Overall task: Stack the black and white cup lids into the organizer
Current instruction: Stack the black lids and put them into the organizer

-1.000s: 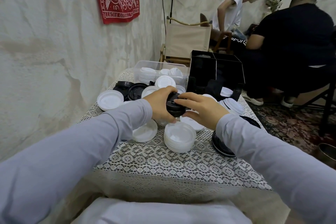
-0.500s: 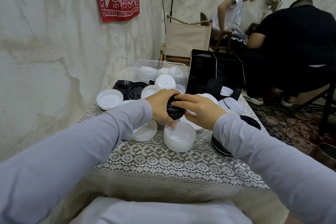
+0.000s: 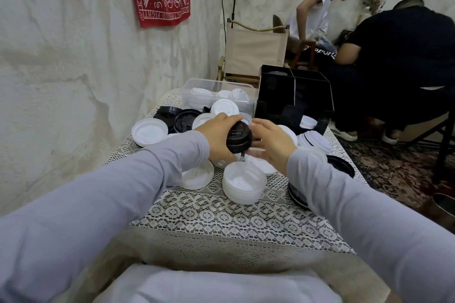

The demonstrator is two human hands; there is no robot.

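Observation:
My left hand (image 3: 219, 135) grips a stack of black cup lids (image 3: 238, 137) above the middle of the table. My right hand (image 3: 272, 142) is at the stack's right side, fingers spread and blurred; whether it holds the stack I cannot tell. The black organizer (image 3: 295, 96) stands at the back right, with a white lid (image 3: 308, 122) in its front slot. Just under my hands sits a stack of white lids (image 3: 243, 186). Loose white lids (image 3: 149, 131) and black lids (image 3: 183, 119) lie around on the lace cloth.
A clear plastic bin (image 3: 216, 91) holding white lids stands behind the pile. More black lids (image 3: 341, 166) lie at the table's right edge. A folding chair (image 3: 254, 51) and two seated people (image 3: 403, 61) are beyond the table. The wall runs close along the left.
Both hands have lifted the black lid stack slightly and tilted it. The right hand has shifted from on top of the stack to its right side.

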